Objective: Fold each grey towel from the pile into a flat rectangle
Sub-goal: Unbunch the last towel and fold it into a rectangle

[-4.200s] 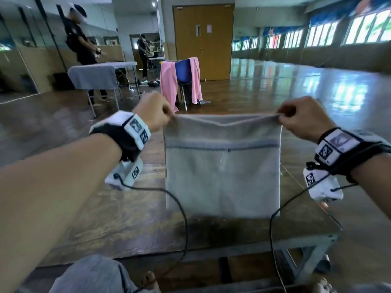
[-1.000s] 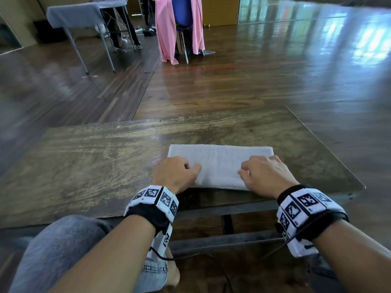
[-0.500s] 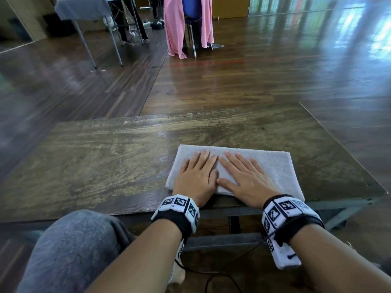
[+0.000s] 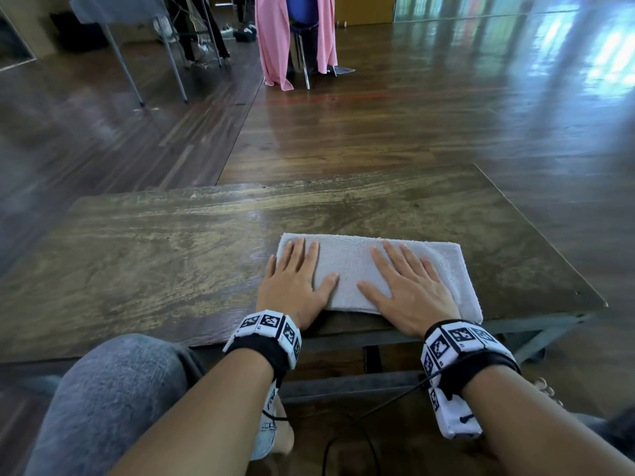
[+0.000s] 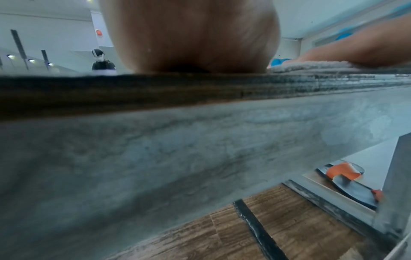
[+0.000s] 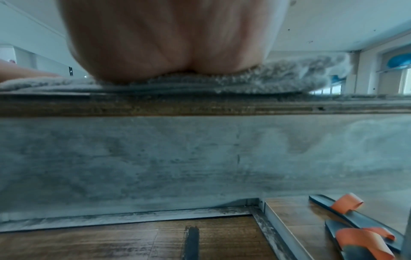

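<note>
A grey towel (image 4: 347,269), folded into a flat rectangle, lies near the front edge of the wooden table (image 4: 154,255). My left hand (image 4: 295,280) lies flat on its left end, fingers straight and pointing away from me. My right hand (image 4: 409,286) presses flat on the right half, fingers spread. In the left wrist view only the heel of my left hand (image 5: 191,38) shows above the table edge, with the towel (image 5: 311,66) to the right. In the right wrist view my right hand's heel (image 6: 169,44) bears down on the towel (image 6: 278,79).
The table's right edge (image 4: 536,231) runs close to the towel. A grey fabric heap (image 4: 113,389) sits on my lap at lower left. Orange-strapped sandals (image 6: 355,225) lie on the floor under the table. A chair draped in pink cloth (image 4: 275,39) stands far behind.
My hands opened from gripping the towel's near edge to lying flat at its middle, then slid apart toward its two ends. The towel stays put.
</note>
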### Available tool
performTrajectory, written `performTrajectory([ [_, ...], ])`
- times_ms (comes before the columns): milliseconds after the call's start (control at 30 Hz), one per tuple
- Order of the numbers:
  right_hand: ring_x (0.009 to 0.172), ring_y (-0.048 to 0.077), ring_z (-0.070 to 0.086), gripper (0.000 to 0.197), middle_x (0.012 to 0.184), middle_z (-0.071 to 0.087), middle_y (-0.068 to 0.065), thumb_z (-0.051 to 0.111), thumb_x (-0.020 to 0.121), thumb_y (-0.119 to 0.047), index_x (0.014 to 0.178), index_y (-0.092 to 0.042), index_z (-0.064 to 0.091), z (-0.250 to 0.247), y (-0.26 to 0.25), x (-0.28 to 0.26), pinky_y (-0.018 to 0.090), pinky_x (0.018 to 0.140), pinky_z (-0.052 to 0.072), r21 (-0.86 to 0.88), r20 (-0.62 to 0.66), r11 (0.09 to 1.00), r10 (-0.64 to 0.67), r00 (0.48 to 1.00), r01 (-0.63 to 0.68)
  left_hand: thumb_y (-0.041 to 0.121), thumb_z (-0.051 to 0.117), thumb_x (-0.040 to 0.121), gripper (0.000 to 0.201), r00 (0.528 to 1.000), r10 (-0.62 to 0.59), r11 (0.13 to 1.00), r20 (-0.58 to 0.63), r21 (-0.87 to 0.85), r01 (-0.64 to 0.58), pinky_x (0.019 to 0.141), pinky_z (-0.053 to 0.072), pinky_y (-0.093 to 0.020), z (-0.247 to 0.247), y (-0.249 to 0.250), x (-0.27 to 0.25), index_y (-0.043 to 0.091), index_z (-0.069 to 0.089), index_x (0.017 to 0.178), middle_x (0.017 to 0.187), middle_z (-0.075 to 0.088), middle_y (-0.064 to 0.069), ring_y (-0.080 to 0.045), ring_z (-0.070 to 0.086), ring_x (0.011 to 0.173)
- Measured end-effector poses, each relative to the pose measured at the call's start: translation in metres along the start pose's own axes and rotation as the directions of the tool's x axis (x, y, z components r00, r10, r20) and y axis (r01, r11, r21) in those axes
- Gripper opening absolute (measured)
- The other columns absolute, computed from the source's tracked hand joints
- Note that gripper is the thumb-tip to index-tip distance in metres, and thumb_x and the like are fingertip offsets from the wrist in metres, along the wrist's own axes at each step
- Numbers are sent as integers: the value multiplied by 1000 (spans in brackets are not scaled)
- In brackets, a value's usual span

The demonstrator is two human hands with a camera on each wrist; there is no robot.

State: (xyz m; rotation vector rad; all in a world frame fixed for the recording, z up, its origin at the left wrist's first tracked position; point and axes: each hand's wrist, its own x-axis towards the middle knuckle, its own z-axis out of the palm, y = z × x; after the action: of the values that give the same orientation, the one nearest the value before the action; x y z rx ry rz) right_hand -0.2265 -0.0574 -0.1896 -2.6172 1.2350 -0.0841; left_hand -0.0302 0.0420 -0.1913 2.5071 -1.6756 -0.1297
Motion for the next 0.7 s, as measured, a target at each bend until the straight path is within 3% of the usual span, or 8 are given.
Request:
performTrajectory([
  [333,153,7,-8,87,167,-8,-13,7,85,-79,159,-34,2,-10,34,-15,38,125,0,-41,-40,995,93,995,-94,66,5,94,71,997,-28,1000,77,6,28,123,-4,-47,-6,1,0,35,-8,156,165,-11,7,-12,-12,151],
  [433,153,7,-5,88,167,-4,-13,9,86,-77,160,-29,5,-13,42,-21,43,125,5,-34,-65,985,166,984,-169,66,6,94,70,996,-38,999,83,9,37,123,-5,-48,-7,3,0,36,-7,155,164,-11,8,-12,-12,151],
  [500,154,12,-4,88,168,-2,-9,13,89,-75,160,-23,6,-13,39,-23,46,125,3,-62,-68,976,207,976,-211,66,6,94,69,995,-48,999,88,10,47,122,-5,-49,-7,4,0,36,-8,155,164,-12,9,-12,-12,151],
  [567,153,22,5,84,166,12,4,21,93,-69,156,-15,21,-16,29,-24,48,123,5,-108,-130,967,218,967,-232,66,6,94,70,993,-72,997,89,11,72,122,-5,-49,-7,6,0,37,-8,155,165,-12,8,-13,-11,151],
  [633,136,33,29,68,144,40,16,31,94,-60,138,-10,44,-22,15,-27,49,117,24,-140,-261,970,159,952,-201,66,7,94,70,987,-117,993,113,-6,118,122,-6,-49,-9,8,0,36,-9,155,164,-13,6,-15,-13,151],
  [700,112,30,47,55,117,54,11,37,94,-50,129,-10,52,-27,-1,-28,47,96,45,-47,-330,998,17,944,-34,64,11,95,71,972,-180,982,149,-34,187,121,-7,-49,-12,11,-1,33,-8,156,164,-14,3,-18,-13,152],
])
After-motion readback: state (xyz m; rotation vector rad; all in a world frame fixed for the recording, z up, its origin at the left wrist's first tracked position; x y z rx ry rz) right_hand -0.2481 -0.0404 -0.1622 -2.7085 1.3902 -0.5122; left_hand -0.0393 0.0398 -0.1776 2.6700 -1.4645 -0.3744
